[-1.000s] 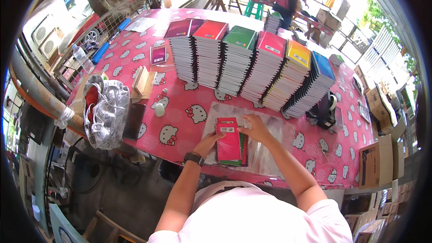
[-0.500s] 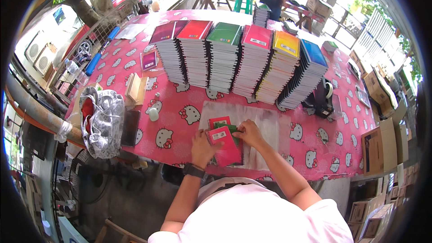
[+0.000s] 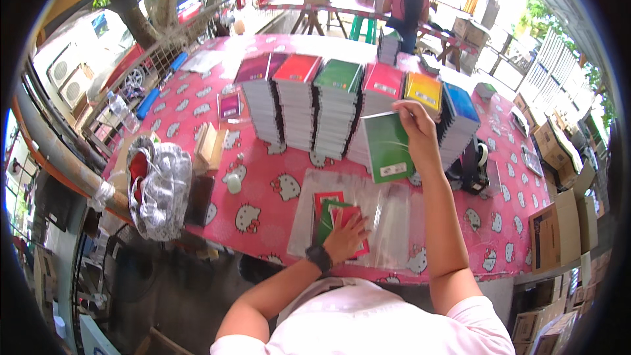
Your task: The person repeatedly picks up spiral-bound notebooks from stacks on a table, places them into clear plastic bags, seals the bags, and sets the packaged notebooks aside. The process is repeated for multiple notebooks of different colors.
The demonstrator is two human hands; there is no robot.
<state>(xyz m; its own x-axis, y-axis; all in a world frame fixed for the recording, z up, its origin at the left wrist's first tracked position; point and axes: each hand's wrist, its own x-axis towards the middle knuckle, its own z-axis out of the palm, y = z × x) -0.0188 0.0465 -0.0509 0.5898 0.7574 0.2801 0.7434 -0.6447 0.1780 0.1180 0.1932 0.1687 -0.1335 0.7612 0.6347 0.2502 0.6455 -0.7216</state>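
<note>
Pink cartoon-print table (image 3: 263, 171), and the right hand (image 3: 420, 128) has a green notebook (image 3: 386, 144) pinched near its top corner, up in front of the tall notebook stacks (image 3: 338, 121). Left hand (image 3: 345, 236) just lies spread over a red-and-green notebook pile (image 3: 325, 225) on a whitish sheet (image 3: 393, 223).

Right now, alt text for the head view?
A person's right hand holds up a green-covered notebook before six tall stacks of spiral notebooks, while the left hand rests on a small pile of red and green notebooks. The stacks stand on a pink cat-print tablecloth.
</note>
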